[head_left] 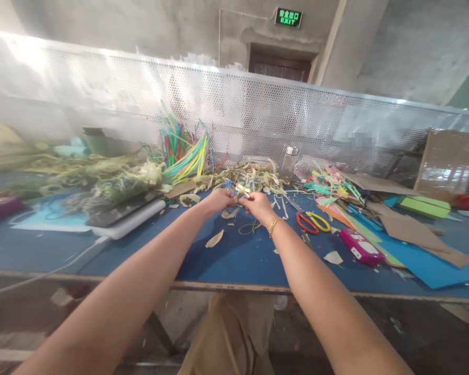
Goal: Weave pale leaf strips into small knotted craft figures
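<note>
Both my hands meet over the middle of the blue table (pixel 234 265), fingers closed in a pinch. Between them is a small pale, husk-like piece (pixel 243 189); blue shows beside it, and its exact form is too blurred to make out. My left hand (pixel 221 199) grips it from the left and my right hand (pixel 258 205), with a gold bracelet at the wrist, from the right. A thin green cord loop (pixel 248 228) hangs or lies just below the fingers. Close behind is a heap of dry pale strips (pixel 258 177). A curled husk scrap (pixel 214 239) lies nearer to me.
Scissors (pixel 312 223) with red and yellow handles and a magenta box (pixel 361 248) lie to the right, near coloured sheets (pixel 430 263). Colourful pipe cleaners (pixel 187 151) stand behind left. A glass bottle (pixel 289 161) stands before the perforated metal screen (pixel 234 109). A white cable (pixel 62 263) crosses the left edge.
</note>
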Demonstrator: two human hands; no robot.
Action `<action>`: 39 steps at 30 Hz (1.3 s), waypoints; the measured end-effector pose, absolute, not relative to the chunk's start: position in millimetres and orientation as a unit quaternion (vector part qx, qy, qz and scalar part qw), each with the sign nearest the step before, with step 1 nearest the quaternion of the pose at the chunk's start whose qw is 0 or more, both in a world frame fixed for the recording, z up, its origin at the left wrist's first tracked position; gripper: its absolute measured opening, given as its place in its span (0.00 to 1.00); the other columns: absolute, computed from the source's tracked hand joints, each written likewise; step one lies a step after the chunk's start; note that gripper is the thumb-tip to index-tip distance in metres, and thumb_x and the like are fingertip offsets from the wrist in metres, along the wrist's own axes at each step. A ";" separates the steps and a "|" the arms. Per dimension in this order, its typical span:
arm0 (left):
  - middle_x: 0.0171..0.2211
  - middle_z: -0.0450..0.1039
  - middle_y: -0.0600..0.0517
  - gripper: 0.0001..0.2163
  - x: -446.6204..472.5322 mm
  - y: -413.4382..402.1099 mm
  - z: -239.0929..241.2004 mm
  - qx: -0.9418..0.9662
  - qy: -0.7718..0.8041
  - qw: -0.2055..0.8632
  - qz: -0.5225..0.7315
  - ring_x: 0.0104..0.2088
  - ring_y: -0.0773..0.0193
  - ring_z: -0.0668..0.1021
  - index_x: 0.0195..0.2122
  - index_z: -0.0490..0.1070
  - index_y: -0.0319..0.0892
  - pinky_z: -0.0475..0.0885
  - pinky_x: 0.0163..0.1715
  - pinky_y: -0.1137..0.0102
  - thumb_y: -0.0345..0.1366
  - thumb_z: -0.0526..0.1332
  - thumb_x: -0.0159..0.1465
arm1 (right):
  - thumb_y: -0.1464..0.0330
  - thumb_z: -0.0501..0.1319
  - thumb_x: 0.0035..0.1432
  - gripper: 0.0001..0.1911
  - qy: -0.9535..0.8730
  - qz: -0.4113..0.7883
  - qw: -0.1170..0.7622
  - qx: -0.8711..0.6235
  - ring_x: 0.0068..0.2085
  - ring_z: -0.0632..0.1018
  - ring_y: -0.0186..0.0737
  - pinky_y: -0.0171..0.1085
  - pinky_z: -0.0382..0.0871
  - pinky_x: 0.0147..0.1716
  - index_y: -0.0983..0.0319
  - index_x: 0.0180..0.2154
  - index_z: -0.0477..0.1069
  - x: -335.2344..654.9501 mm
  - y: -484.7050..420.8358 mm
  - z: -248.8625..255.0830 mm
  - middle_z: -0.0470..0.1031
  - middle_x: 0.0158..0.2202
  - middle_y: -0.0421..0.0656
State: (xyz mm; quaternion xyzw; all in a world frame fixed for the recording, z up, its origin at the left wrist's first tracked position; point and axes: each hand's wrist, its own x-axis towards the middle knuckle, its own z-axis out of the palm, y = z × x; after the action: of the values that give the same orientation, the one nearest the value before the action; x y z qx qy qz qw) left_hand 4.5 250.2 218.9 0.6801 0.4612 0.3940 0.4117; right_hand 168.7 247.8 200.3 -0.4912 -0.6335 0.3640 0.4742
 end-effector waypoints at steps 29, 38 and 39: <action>0.24 0.71 0.51 0.12 -5.4 247.7 229.9 0.591 0.385 0.618 0.346 0.23 0.69 0.70 0.29 0.75 0.39 0.60 0.21 0.74 0.41 0.70 0.50 | 0.74 0.63 0.57 0.03 -0.528 0.695 0.362 -0.328 0.23 0.71 0.29 0.37 0.76 0.32 0.66 0.30 0.69 181.0 236.9 215.5 0.68 0.20 0.36; 0.16 0.60 0.57 0.12 -6.3 251.1 226.6 0.646 0.388 0.547 0.364 0.17 0.73 0.59 0.21 0.70 0.39 0.49 0.18 0.72 0.39 0.72 0.46 | 0.75 0.65 0.52 0.05 -0.530 0.647 0.389 -0.386 0.24 0.72 0.30 0.31 0.71 0.24 0.65 0.29 0.70 177.1 237.3 215.9 0.71 0.23 0.38; 0.15 0.60 0.57 0.12 -6.8 251.3 226.8 0.647 0.385 0.548 0.365 0.17 0.73 0.59 0.21 0.70 0.40 0.49 0.18 0.72 0.39 0.72 0.45 | 0.75 0.66 0.51 0.06 -0.535 0.636 0.393 -0.392 0.23 0.71 0.29 0.29 0.68 0.22 0.65 0.28 0.69 176.7 237.5 216.3 0.69 0.21 0.37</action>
State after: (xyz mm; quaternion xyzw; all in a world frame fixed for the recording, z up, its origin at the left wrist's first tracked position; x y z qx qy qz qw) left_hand -6.8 251.3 226.8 0.6467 0.3854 0.3651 0.5477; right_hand 176.7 237.5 216.3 -0.3924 -0.5351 0.6364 0.3933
